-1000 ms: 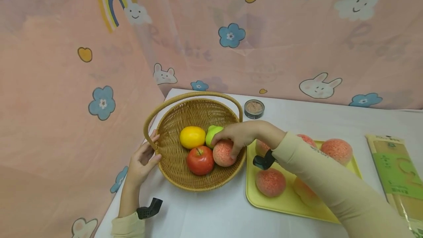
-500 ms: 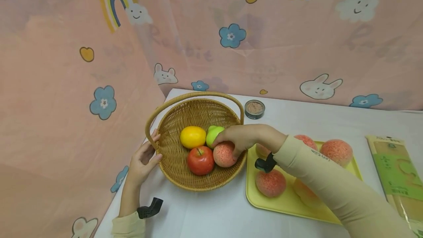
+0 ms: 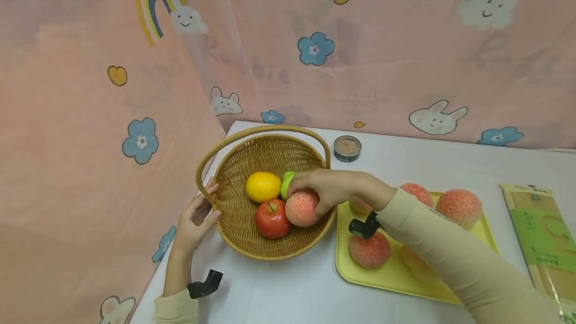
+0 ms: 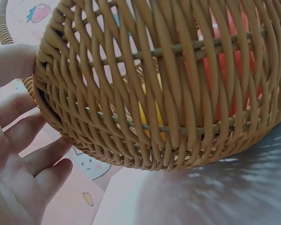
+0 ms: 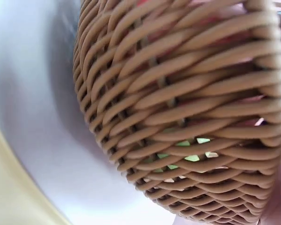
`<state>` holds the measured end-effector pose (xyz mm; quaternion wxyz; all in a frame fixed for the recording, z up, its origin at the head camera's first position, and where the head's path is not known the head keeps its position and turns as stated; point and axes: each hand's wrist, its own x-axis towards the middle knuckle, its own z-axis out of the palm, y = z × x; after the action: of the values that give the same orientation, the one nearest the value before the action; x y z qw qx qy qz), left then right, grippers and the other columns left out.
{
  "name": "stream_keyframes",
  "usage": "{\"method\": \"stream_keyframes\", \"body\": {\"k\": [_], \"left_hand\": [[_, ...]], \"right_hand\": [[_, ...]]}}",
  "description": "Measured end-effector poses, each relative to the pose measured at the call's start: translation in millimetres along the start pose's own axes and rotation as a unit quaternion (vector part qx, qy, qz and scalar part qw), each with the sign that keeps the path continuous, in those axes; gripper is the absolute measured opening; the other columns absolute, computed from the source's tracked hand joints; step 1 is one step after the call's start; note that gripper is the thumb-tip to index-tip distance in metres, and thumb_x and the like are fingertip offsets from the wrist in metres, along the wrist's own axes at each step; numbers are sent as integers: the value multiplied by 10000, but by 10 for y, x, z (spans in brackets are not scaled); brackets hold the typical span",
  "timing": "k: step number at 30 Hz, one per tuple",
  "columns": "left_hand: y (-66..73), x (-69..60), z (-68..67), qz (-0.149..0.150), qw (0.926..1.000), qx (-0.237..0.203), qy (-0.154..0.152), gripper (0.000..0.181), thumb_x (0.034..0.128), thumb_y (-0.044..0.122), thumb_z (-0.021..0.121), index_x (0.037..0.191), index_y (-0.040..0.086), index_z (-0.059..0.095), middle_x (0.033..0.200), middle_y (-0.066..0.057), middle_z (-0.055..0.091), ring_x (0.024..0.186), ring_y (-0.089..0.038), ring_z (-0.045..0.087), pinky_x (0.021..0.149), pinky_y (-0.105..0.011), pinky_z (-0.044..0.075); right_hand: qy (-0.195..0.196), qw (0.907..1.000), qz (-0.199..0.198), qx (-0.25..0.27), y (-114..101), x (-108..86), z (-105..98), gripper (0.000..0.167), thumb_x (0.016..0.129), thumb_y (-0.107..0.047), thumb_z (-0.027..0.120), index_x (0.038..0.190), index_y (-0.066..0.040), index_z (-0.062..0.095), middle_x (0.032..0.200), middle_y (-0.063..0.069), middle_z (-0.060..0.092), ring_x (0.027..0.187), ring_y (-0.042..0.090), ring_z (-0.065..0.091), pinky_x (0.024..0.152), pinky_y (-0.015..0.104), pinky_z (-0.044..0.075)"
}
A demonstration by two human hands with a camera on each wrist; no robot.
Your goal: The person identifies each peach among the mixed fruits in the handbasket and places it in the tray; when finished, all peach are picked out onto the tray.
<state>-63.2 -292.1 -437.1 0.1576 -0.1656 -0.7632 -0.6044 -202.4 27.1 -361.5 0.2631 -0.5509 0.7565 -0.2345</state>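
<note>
A wicker basket (image 3: 238, 236) with an arched handle holds a yellow lemon-like fruit (image 3: 263, 187), a red apple (image 3: 272, 219) and a green fruit (image 3: 286, 184), which my right hand partly covers. My right hand (image 3: 330, 189) reaches over the basket's right rim and grips a speckled pink peach (image 3: 301, 208) beside the apple. At the left rim, my left hand (image 3: 191, 226) holds the basket below the handle's foot, thumb and fingers at the edge. In the left wrist view that hand's fingers (image 4: 51, 159) meet the woven side. The right wrist view shows mostly wicker wall.
Right of the basket lies a yellow tray (image 3: 360, 276) bearing several peaches (image 3: 370, 250), partly under my right forearm. A small round tin (image 3: 347, 148) stands behind the basket. A flat green-labelled packet (image 3: 542, 229) lies at the far right. A patterned pink cloth (image 3: 360, 79) hangs behind the table.
My right hand has shifted the peach slightly left, closer against the apple, and now covers more of the green fruit. The left hand and the basket stay in place.
</note>
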Motion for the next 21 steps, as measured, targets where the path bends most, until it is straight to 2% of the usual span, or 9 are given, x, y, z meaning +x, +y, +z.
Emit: {"method": "stream_keyframes", "body": {"k": [4, 8, 13, 15, 21], "left_hand": [[0, -4, 8, 14, 9999, -116, -7, 520, 842, -158, 534, 1341, -169, 390, 1515, -299, 206, 1373, -106, 365, 1069, -192, 351], [10, -17, -1, 66, 9996, -267, 44, 515, 837, -176, 520, 1337, -173, 394, 1515, -296, 210, 1369, -118, 376, 1066, -196, 357], [8, -34, -23, 14, 9997, -254, 39, 516, 845, -162, 526, 1344, -164, 393, 1528, -259, 221, 1375, -117, 367, 1067, -193, 353], [0, -37, -27, -59, 9997, -226, 37, 520, 845, -156, 530, 1348, -152, 400, 1533, -241, 226, 1374, -113, 367, 1067, -193, 352], [-8, -26, -24, -116, 9997, -196, 2, 525, 843, -157, 532, 1351, -144, 404, 1530, -264, 209, 1371, -136, 377, 1066, -200, 360]], "right_hand": [[502, 9968, -273, 563, -44, -96, 8, 569, 689, -117, 798, 1210, -220, 594, 1262, -52, 529, 1181, 144, 471, 991, 355, 433], [970, 9898, -363, 980, -110, -221, 19, 570, 721, -141, 788, 1238, -248, 573, 1303, -53, 490, 1228, 149, 431, 979, 343, 450], [1703, 9796, -535, 919, -154, -453, 37, 584, 739, -215, 796, 1266, -206, 544, 1312, -10, 477, 1208, 161, 444, 953, 353, 475], [1983, 9743, -545, 920, -162, -585, 52, 594, 732, -200, 802, 1266, -208, 541, 1304, -19, 476, 1195, 148, 453, 941, 355, 485], [2816, 9553, -285, 851, -122, -1078, 155, 625, 715, -122, 816, 1269, -200, 538, 1276, -40, 475, 1159, 99, 465, 876, 298, 518]]}}
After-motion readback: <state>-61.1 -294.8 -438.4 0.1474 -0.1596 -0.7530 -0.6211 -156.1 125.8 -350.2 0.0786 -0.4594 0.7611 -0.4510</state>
